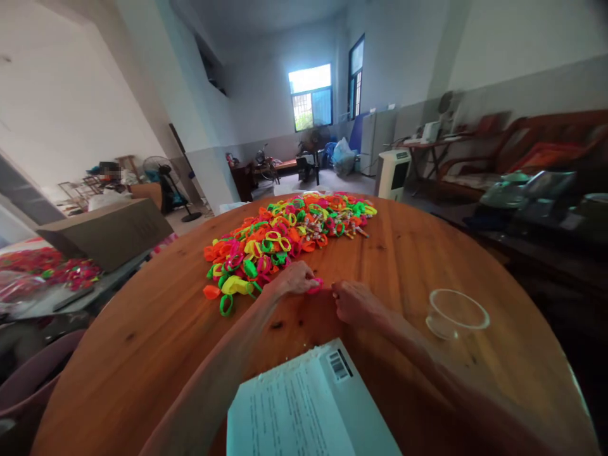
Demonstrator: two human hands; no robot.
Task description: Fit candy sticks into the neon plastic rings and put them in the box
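A big heap of bright plastic rings (285,237) in orange, pink, green and yellow lies across the far half of the round wooden table (142,329). My left hand (297,277) rests at the near edge of the heap, fingers pinched on a pink ring (315,286). My right hand (354,303) lies just to its right on the bare wood, fingers curled closed; what is inside them, if anything, I cannot make out.
A clear glass bowl (453,311) stands at the right. A white printed package with a barcode (308,405) lies at the near edge. A cardboard box (107,231) and more coloured pieces (47,266) sit left; a person sits far back left.
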